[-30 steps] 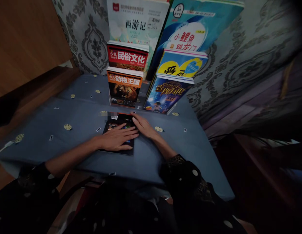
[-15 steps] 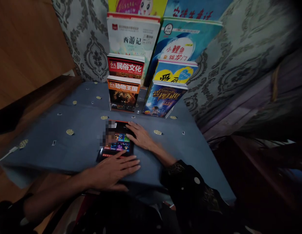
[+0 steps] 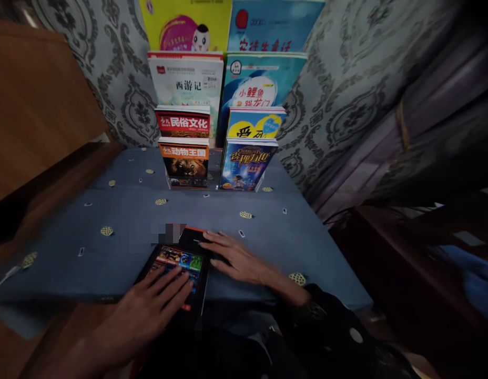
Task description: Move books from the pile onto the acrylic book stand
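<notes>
A black book (image 3: 195, 263) lies near the front edge of the table, its cover showing a grid of small coloured pictures. My left hand (image 3: 159, 297) rests palm down on it, fingers spread over the pictures. Behind its top edge shows another black cover (image 3: 191, 238) with an orange edge; whether it is a second book I cannot tell. My right hand (image 3: 238, 258) lies flat with fingers apart, its fingertips on that black cover's right side. Part of the area at the upper left is blurred into blocks.
At the back of the table stands a clear rack (image 3: 212, 178) with several books in two columns, including a lion-cover book (image 3: 186, 163) and a blue book (image 3: 246, 166). A grey-blue cloth (image 3: 121, 210) covers the table. A white cable (image 3: 7, 276) lies at the left edge.
The book has come closer to the table's front edge, and more of a black cover shows behind it. My left hand has shifted left and higher onto the pictures. The camera view has shifted.
</notes>
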A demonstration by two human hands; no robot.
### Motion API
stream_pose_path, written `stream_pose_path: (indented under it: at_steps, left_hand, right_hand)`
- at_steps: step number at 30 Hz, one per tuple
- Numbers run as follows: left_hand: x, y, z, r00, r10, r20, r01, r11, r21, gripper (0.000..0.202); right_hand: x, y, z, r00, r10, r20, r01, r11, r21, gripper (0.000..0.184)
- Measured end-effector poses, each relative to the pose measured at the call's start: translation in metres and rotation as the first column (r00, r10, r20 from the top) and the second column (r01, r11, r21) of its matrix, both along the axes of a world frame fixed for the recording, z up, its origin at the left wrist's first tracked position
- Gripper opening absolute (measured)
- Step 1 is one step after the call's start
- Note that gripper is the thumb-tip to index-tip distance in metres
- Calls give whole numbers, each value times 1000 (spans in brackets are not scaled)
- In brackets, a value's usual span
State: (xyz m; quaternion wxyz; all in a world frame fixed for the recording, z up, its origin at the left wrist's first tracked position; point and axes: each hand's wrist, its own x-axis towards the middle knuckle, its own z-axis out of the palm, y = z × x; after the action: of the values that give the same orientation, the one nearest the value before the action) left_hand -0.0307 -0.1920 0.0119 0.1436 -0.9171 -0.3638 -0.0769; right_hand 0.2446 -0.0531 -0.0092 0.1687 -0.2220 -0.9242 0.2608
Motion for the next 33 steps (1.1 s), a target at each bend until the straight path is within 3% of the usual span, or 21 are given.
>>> stream_pose_path:
  at_steps: [3,6,8,12,15,17,19,22,26,29,33]
  left_hand:
    - [-3,13,41,990,8,141,-23,994,105,50]
    - [-2,42,79,975,-13,222,-57,950,306,36]
    - [3,69,97,980,1,201,-73,934,349,26]
    - [16,130,121,958,174,226,-236,929,285,41]
    - [24,175,127,917,288,277,-349,914,206,48]
    - [26,199,120,902,335,274,-378,917,125,47]
    - [25,216,104,892,377,250,-395,919,23,44]
    - [21,222,66,889,420,181,-417,907,-58,33]
    - [11,201,21,903,418,97,-408,906,-111,29]
    - [3,180,-1,894,429,130,-414,902,-123,34]
    - [-5,163,-21,875,445,190,-423,894,-146,40]
  right_hand:
    - [7,-7,4,998,-13,-64,5,992,-123,54]
    - [2,-8,4,977,-141,-158,101,966,-236,48]
    - [-6,-6,3,948,-244,-202,186,945,-269,38]
    - [-20,2,3,879,-366,-306,262,906,-332,33]
    - [-23,5,3,828,-413,-380,255,880,-401,38]
    - [-22,5,1,821,-437,-368,269,864,-426,37]
    - [-20,3,-3,832,-472,-291,339,848,-408,30]
    - [-14,1,-9,819,-559,-132,526,822,-216,26]
    - [-9,-1,-10,821,-568,-57,571,819,60,35]
    - [-11,-1,-9,857,-514,-32,514,850,118,30]
    - [-20,7,-11,888,-459,-27,458,879,129,37]
